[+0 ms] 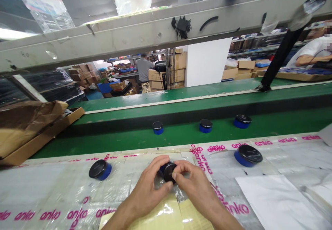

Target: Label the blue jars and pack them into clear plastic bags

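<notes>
Workshop floor: stacked cardboard cartons and loaded shelving in the distance, a person in a grey shirt standing among them, and a co-worker in a white shirt at far right. A grey overhead beam crosses your view. Beyond your bench runs a green conveyor belt, with three blue jars with black lids spaced along it. An open cardboard tray lined with brown paper sits at left.

Your bench is covered in clear plastic sheeting printed with pink "anko" lettering. On it, a white sheet lies at right and a yellow pad lies under your hands. A matching jar stands to the left of your hands, another well off to the right.

Your left hand and right hand meet over a fourth blue jar. Your left fingers are closed over its far side; your right fingers and thumb press on the black lid. Both hands grip it, partly hiding it, just above the pad.
</notes>
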Tool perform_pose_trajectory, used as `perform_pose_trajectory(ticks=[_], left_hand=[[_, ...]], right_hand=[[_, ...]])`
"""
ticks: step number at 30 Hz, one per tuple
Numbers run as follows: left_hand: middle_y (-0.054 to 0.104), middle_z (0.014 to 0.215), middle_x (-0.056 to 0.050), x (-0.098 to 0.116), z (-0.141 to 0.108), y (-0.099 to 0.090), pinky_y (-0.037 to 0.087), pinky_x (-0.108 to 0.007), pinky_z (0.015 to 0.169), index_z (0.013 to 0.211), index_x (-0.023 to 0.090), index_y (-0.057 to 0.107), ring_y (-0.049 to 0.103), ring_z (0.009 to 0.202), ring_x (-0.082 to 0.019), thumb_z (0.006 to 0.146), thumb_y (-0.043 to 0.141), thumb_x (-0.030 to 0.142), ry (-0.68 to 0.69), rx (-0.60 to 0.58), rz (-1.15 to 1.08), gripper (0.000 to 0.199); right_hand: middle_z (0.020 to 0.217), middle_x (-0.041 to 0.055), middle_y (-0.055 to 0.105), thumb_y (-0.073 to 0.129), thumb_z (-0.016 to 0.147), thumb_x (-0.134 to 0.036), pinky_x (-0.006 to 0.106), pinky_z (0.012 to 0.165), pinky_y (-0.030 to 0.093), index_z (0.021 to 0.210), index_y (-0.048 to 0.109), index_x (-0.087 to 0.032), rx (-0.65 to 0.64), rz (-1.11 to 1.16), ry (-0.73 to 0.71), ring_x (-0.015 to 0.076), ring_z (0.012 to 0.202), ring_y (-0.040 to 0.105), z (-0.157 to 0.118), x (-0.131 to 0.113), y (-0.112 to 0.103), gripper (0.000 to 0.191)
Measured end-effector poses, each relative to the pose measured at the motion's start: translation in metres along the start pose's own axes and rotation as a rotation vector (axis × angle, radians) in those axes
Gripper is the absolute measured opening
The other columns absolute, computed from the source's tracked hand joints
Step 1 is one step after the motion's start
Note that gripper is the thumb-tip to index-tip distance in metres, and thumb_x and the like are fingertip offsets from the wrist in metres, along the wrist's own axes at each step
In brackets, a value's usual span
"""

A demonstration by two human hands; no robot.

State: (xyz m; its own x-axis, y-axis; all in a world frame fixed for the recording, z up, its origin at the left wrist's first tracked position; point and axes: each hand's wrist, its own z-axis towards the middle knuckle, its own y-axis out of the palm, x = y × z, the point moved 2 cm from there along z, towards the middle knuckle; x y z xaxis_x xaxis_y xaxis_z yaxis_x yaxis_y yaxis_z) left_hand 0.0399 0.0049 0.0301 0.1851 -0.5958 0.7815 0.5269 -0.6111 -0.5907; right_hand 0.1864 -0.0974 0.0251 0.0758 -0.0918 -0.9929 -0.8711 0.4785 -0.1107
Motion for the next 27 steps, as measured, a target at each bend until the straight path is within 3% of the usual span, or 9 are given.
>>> perform_pose_trajectory(ticks=[3, 8, 13, 16, 19, 24, 27], left_hand=[[0.056, 0.144, -0.008, 0.002, 0.0, -0.001, 0.04, -0.047, 0.116, 0.133, 0.029, 0.058, 0.052, 0.134, -0.028, 0.099, 0.058, 0.035, -0.033, 0.046, -0.013, 0.035], [0.062, 0.136, -0.009, 0.003, 0.002, 0.004, 0.045, -0.044, 0.111, 0.127, 0.025, 0.062, 0.058, 0.126, -0.027, 0.098, 0.059, 0.036, -0.07, 0.118, -0.058, 0.032], [0.064, 0.134, -0.008, -0.002, 0.002, 0.004, 0.046, -0.045, 0.109, 0.127, 0.025, 0.063, 0.06, 0.124, -0.028, 0.097, 0.059, 0.037, -0.118, 0.126, -0.102, 0.032], [0.062, 0.139, -0.008, -0.002, 0.0, 0.001, 0.044, -0.047, 0.112, 0.132, 0.025, 0.062, 0.057, 0.129, -0.029, 0.099, 0.056, 0.04, -0.129, 0.102, -0.077, 0.036], [0.057, 0.147, -0.008, 0.0, -0.002, -0.003, 0.039, -0.05, 0.117, 0.138, 0.027, 0.059, 0.051, 0.136, -0.03, 0.101, 0.053, 0.039, -0.123, 0.045, -0.031, 0.04], [0.053, 0.151, -0.01, -0.001, 0.0, -0.001, 0.04, -0.053, 0.116, 0.145, 0.025, 0.051, 0.05, 0.137, -0.034, 0.074, 0.084, 0.022, -0.094, -0.023, 0.077, 0.078], [0.059, 0.145, -0.011, -0.007, 0.002, 0.002, 0.043, -0.054, 0.113, 0.141, 0.025, 0.054, 0.056, 0.131, -0.035, 0.075, 0.084, 0.02, -0.093, 0.022, 0.119, 0.073]], right_hand=[[0.102, 0.0, 0.075, 0.06, 0.078, -0.024, 0.032, 0.086, 0.044, 0.064, 0.062, -0.024, 0.002, 0.003, -0.007, 0.022, 0.098, 0.066, 0.0, 0.0, 0.001, 0.014], [0.089, 0.002, 0.074, 0.062, 0.075, -0.03, 0.033, 0.081, 0.047, 0.064, 0.063, -0.023, 0.031, 0.02, 0.052, 0.0228, 0.088, 0.066, 0.002, 0.006, 0.001, 0.013], [0.088, 0.0071, 0.073, 0.059, 0.075, -0.045, 0.032, 0.06, 0.053, 0.091, 0.068, -0.019, 0.039, 0.108, 0.178, 0.0247, 0.079, 0.068, 0.004, 0.012, -0.002, 0.032], [0.093, 0.0072, 0.074, 0.063, 0.078, -0.045, 0.03, 0.058, 0.053, 0.102, 0.067, -0.02, 0.032, 0.094, 0.159, 0.0242, 0.082, 0.07, 0.003, 0.012, -0.001, 0.036], [0.084, 0.0041, 0.075, 0.067, 0.08, -0.044, 0.03, 0.059, 0.052, 0.105, 0.068, -0.021, 0.046, 0.005, 0.108, 0.0235, 0.077, 0.07, 0.003, 0.013, 0.003, 0.034], [0.082, 0.0043, 0.075, 0.07, 0.081, -0.045, 0.033, 0.065, 0.054, 0.098, 0.068, -0.021, 0.055, -0.025, 0.094, 0.0245, 0.077, 0.071, 0.006, 0.017, 0.006, 0.03], [0.092, 0.0065, 0.077, 0.063, 0.086, -0.051, 0.033, 0.066, 0.055, 0.101, 0.07, -0.02, 0.026, 0.02, 0.073, 0.026, 0.085, 0.072, 0.009, 0.019, 0.005, 0.035]])
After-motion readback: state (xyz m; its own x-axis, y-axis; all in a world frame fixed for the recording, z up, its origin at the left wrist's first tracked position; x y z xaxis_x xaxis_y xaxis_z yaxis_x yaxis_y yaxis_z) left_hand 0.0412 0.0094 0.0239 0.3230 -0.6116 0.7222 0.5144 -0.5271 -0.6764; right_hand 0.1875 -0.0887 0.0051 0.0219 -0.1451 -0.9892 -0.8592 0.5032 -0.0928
